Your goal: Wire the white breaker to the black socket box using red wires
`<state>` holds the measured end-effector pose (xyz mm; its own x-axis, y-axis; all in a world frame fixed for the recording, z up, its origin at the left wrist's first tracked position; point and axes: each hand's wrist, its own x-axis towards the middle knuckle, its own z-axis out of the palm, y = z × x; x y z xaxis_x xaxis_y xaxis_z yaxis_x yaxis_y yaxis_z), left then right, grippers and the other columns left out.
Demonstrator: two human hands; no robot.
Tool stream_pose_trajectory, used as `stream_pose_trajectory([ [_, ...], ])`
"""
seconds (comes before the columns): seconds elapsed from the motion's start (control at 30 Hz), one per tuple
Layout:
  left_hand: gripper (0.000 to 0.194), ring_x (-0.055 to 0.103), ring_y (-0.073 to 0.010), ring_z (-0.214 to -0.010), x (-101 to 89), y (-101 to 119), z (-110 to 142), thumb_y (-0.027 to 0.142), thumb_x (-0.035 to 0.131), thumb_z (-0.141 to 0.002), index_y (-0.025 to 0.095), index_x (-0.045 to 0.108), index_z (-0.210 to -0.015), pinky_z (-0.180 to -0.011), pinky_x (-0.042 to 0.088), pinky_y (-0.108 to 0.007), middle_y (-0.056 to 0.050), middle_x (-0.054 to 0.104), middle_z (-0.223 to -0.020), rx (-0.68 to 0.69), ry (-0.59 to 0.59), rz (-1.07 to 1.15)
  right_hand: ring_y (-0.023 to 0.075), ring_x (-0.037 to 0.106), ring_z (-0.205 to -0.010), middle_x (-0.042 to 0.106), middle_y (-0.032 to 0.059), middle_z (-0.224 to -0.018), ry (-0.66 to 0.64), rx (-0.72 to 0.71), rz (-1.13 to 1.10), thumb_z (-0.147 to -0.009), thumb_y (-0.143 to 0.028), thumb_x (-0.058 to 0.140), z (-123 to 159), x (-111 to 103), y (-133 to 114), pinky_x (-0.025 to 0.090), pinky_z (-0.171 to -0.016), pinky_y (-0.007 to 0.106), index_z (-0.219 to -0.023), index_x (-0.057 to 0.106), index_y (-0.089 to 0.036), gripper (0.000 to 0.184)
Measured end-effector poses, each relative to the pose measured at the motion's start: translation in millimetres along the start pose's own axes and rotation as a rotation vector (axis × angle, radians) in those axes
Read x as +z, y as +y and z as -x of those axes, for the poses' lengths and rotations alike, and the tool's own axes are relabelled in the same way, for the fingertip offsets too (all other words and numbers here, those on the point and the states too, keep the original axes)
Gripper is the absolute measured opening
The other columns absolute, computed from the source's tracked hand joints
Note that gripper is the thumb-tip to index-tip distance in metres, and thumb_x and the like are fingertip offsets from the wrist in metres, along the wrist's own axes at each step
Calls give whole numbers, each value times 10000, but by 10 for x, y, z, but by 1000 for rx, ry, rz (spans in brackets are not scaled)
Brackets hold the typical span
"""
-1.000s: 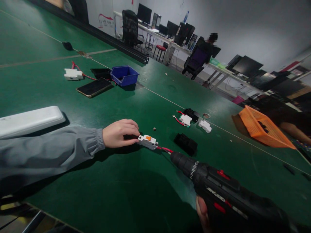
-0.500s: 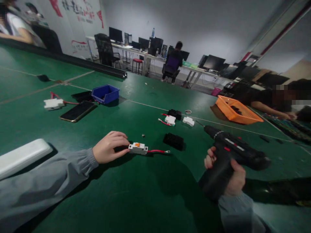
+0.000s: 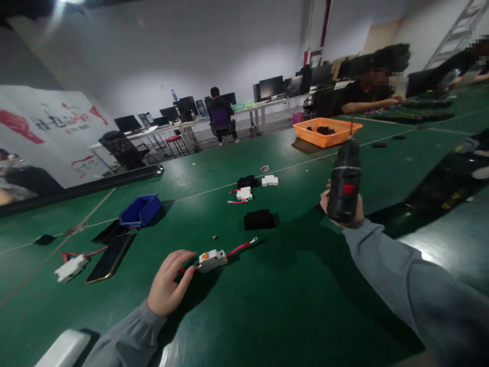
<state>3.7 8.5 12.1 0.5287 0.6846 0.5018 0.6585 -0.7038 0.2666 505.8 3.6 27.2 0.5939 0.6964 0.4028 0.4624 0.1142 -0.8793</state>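
A worker's left hand [image 3: 168,285] lay low, left of center in the frame, its fingers and thumb parted at the near end of a white switch [image 3: 212,260] with an orange lever; whether the fingertips touched it could not be told. The switch rested on a green table [image 3: 290,295] at the center of the frame, just right of that hand and well apart from the right hand [image 3: 325,200], which gripped a black drill [image 3: 346,183], bit upward, at center right. A red wire [image 3: 240,248] ran from the switch's right end to a bare metal tip.

A tiny metal piece [image 3: 214,237] lay just beyond the switch, with a black block [image 3: 259,219] to its right. Farther up sat a second white switch with red wires [image 3: 244,193] and a plain white block [image 3: 270,180].

An orange basket [image 3: 324,139] at upper right held small black pieces [image 3: 325,130]. At left, a blue bin [image 3: 132,218] stood tilted in view, its contents too dark to make out, near a phone [image 3: 110,258]. Beyond the table, at upper center, a person [image 3: 220,114] sat at a desk.
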Motion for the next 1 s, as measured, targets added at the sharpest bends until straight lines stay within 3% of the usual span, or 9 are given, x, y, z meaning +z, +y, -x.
stream_pose_trajectory([
  [0.03, 275, 631, -248, -1054, 14, 10, -2, 278, 538, -916, 256, 585, -1186, -876, 565, -396, -90, 651, -1121, 2, -5, 6, 114, 618, -755, 729, 75, -959, -24, -48, 47, -877, -258, 517, -18, -43, 9, 531, -807, 286, -845, 653, -122, 195],
  [0.17, 255, 635, -262, -1040, 50, 4, -12, 270, 576, -900, 261, 599, -1154, -876, 562, -433, -91, 659, -1096, 28, 0, -2, 265, 584, -995, 682, 160, -1105, -229, -320, 291, -800, -133, 605, -3, -85, 19, 409, -975, 378, -1053, 692, -93, 270],
  [0.3, 213, 636, -273, -1043, 48, -38, -13, 243, 601, -883, 253, 630, -1094, -873, 551, -454, -87, 691, -1032, 105, -27, -14, 283, 570, -921, 628, 200, -1078, -472, -677, 829, -905, -113, 410, 37, 34, 46, 370, -857, 384, -1195, 596, -44, 351],
  [0.4, 197, 635, -269, -1058, 52, -75, -1, 248, 625, -874, 238, 642, -1070, -879, 534, -439, -74, 709, -994, 137, -44, -26, 260, 585, -867, 626, 173, -1042, -495, -640, 968, -870, -101, 468, 17, 82, 121, 368, -784, 355, -1180, 574, -64, 329],
  [0.53, 192, 625, -249, -1073, 81, -136, 16, 256, 650, -874, 211, 651, -1061, -885, 491, -400, -63, 718, -986, 152, -52, -84, 278, 616, -866, 642, 150, -1013, -499, -492, 1049, -817, -248, 608, -36, 60, 181, 389, -754, 349, -1109, 576, -103, 327],
  [0.67, 193, 619, -235, -1073, 98, -151, 18, 245, 635, -892, 204, 649, -1080, -904, 462, -393, -62, 721, -995, 137, -33, -94, 264, 643, -807, 661, 137, -1031, -477, -379, 1075, -856, -331, 578, -46, 36, 142, 406, -713, 344, -1111, 567, -134, 322],
  [0.77, 195, 617, -232, -1071, 91, -115, 15, 245, 623, -900, 203, 646, -1089, -906, 452, -390, -67, 720, -1010, 119, -30, -102, 269, 648, -809, 659, 145, -1047, -526, -393, 1074, -863, -319, 565, -49, 5, 118, 427, -724, 360, -1126, 573, -138, 320],
  [0.9, 178, 598, -238, -1105, 62, -44, 3, 250, 604, -908, 206, 643, -1076, -925, 426, -403, -67, 716, -1026, 90, -45, -135, 293, 652, -873, 653, 167, -1089, -651, -420, 1033, -840, -318, 573, -18, -67, 98, 471, -784, 404, -1242, 536, -112, 453],
  [1.0, 206, 572, -258, -1150, 19, 14, -11, 263, 587, -911, 218, 628, -1107, -966, 379, -448, -62, 707, -1050, 53, -69, -178, 331, 619, -1046, 601, 206, -1229, -619, -523, 969, -825, -236, 547, 88, -70, 22, 468, -909, 462, -1292, 510, -79, 494],
])
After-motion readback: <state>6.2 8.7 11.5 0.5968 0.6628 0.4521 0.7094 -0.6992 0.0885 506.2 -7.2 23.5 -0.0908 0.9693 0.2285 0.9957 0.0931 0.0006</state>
